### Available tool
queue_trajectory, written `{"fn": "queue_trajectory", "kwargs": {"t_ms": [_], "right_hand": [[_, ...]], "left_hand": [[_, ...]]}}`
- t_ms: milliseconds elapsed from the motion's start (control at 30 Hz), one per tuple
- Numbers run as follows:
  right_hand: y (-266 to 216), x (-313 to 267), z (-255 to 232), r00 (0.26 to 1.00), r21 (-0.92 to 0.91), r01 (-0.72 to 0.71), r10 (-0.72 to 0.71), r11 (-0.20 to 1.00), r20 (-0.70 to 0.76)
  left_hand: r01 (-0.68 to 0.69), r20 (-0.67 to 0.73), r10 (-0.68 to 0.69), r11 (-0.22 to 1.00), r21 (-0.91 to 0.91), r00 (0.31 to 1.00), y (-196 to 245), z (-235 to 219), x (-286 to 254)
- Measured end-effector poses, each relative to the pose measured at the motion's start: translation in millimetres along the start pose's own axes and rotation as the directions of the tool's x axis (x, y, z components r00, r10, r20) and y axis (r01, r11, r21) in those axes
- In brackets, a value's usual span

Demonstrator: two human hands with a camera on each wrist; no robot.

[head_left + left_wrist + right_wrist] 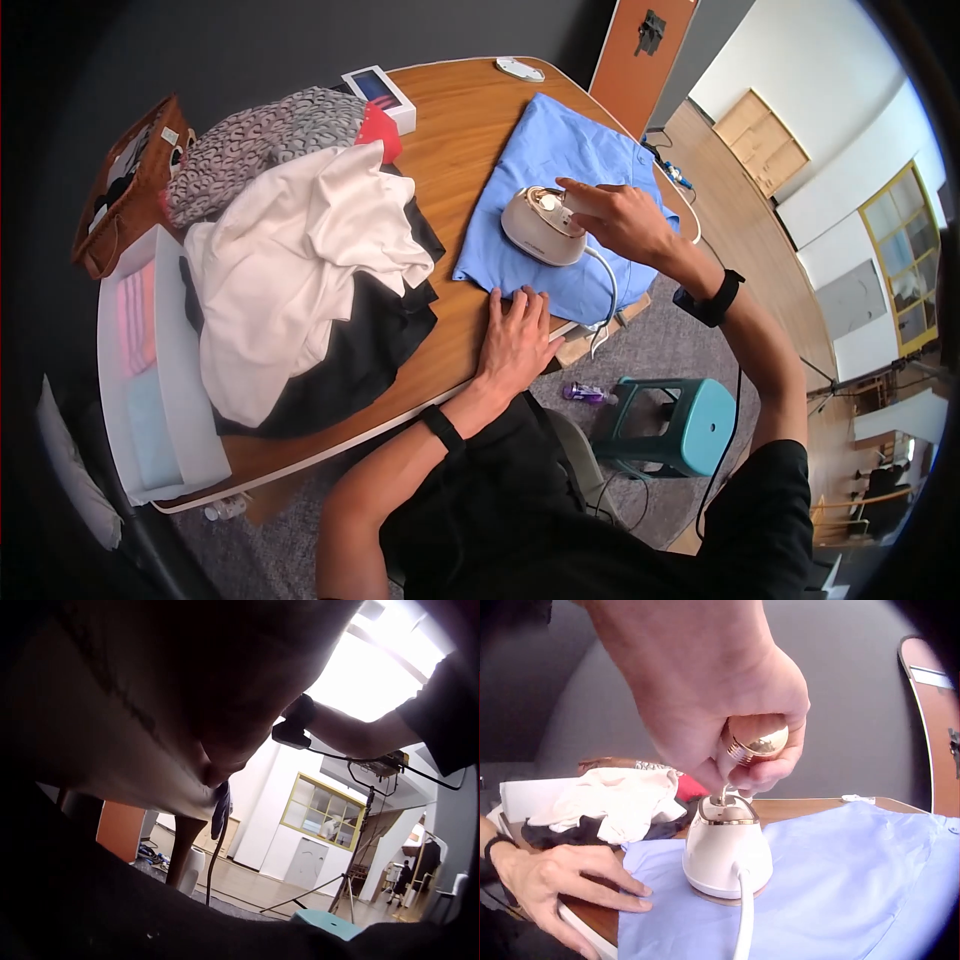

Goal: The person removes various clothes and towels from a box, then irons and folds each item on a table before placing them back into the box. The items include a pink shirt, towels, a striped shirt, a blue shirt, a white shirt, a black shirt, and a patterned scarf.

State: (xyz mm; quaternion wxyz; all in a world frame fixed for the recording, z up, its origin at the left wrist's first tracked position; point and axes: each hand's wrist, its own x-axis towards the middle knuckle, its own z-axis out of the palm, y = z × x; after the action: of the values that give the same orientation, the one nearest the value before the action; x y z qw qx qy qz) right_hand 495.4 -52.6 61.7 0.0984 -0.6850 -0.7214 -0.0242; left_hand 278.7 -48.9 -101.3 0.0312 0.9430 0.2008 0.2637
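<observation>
A small white garment iron [542,228] with gold trim stands on a folded blue cloth [580,150], its white cord trailing toward the table's near edge. My right hand [625,218] curls round the iron's gold-ended handle [757,739], as the right wrist view shows. Beside the iron, my left hand [518,338] lies flat with fingers extended, fingertips on the near edge of the blue cloth and palm by the table edge. From the left wrist view the underside of the tabletop and the dark left hand fill much of the picture.
A white garment [310,260] lies over black cloth [390,335] on the wooden table [450,120]. Around them are a patterned grey cloth [270,130], a brown basket [100,225], a long white box [195,420] and a boxed phone [400,110]. A teal stool [690,425] stands below.
</observation>
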Motion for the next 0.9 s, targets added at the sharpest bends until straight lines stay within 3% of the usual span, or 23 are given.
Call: {"fn": "queue_trajectory", "kwargs": {"t_ms": [133, 233, 300, 367, 533, 633, 900], "right_hand": [[23.4, -0.2, -3.3, 0.999, 0.088, 0.036, -0.035, 0.995, -0.019], [17.7, -0.9, -18.5, 0.988, -0.091, -0.139, 0.144, 0.986, 0.048], [7.6, -3.5, -10.2, 0.995, -0.184, -0.078, 0.065, 0.98, -0.072], [-9.0, -0.8, -8.0, 0.993, -0.211, -0.096, 0.08, 0.973, -0.082], [-27.0, 15.4, 7.9, 0.988, 0.013, 0.075, -0.072, 0.997, -0.138], [-44.9, 23.7, 13.4, 1.0, -0.048, -0.019, 0.02, 0.999, 0.011], [7.8, 22.3, 18.5, 0.992, 0.029, -0.045, 0.048, 0.999, -0.114]], "left_hand": [[0.006, -0.001, -0.006, 1.0, 0.005, 1.0, 0.3, -1.1, 1.0], [-0.001, -0.01, 0.001, 1.0, 0.021, 1.0, -0.2, -1.4, 1.2], [0.0, 0.0, 0.0, 1.0, 0.005, 1.0, 1.2, 0.7, 1.7], [-0.001, 0.007, 0.001, 1.0, 0.014, 1.0, 1.4, 2.0, 2.3], [-0.011, -0.008, 0.011, 1.0, 0.004, 1.0, 0.4, -4.0, 2.4], [-0.015, -0.016, 0.016, 1.0, 0.022, 1.0, 0.5, -4.5, 1.3], [-0.011, 0.003, 0.011, 1.0, -0.008, 1.0, 0.6, -7.6, 4.1]]}}
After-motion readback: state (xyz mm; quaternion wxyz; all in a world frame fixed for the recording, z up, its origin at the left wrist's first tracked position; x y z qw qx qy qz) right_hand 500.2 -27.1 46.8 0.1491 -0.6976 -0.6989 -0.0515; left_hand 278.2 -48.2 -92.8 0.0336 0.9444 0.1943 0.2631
